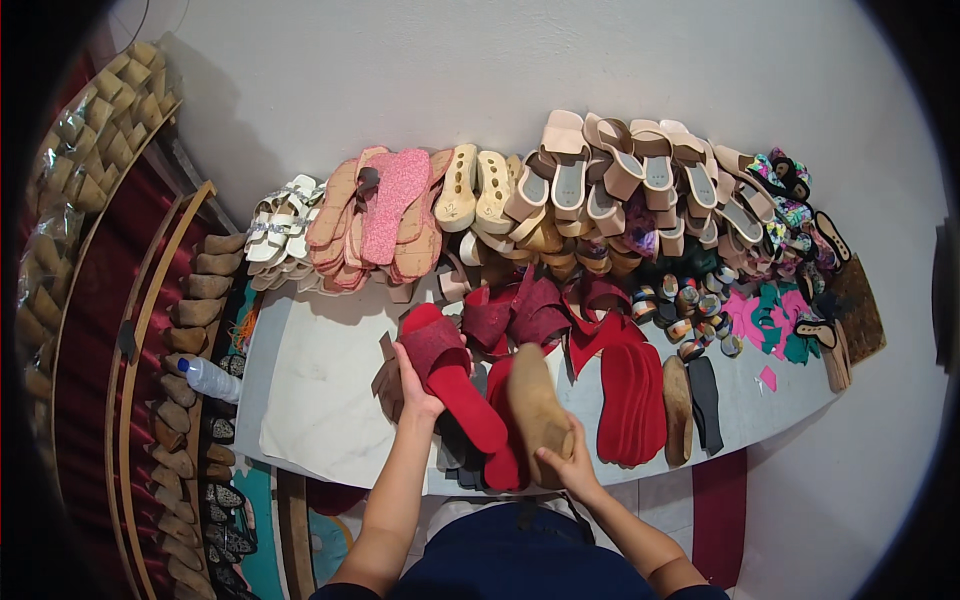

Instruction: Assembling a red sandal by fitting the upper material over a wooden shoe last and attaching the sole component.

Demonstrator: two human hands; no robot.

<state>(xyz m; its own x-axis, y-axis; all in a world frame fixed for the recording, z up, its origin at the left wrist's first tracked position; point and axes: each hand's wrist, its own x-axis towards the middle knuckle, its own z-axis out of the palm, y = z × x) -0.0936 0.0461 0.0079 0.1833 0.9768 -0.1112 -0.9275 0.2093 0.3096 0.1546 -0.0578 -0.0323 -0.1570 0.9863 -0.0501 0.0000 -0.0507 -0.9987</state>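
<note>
Red slide sandal (468,400) with a darker, textured upper band, held over the near side of the grey work table (790,388), band end pointing away and heel end toward the body. Left hand (416,388) part-closed along the left edge of the sandal, close to the band; fingertips underneath hidden. Right hand (568,458) curled firmly round the near end of a tan shoe last (538,405), thumb on top; far end of the last slightly blurred and angled up-left, just beside the sandal. Contact between sandal and last impossible to tell.

Beneath and between both, further red soles (503,468), partly covered. To the right, in order: fanned stack of red insoles (630,405), second shoe last (677,412), dark sole pair (706,405). Beyond the hands, loose red uppers (538,312); farther right, small striped cylinders (688,300) and pink and teal scraps (770,318).

Along the wall, left to right: white sandals (283,230), pink glittery soles (397,205), cream platform soles (458,190), piled beige heeled slides (567,170). At the left table edge, clear blue-capped bottle (212,381), near racked wooden lasts (205,285).
</note>
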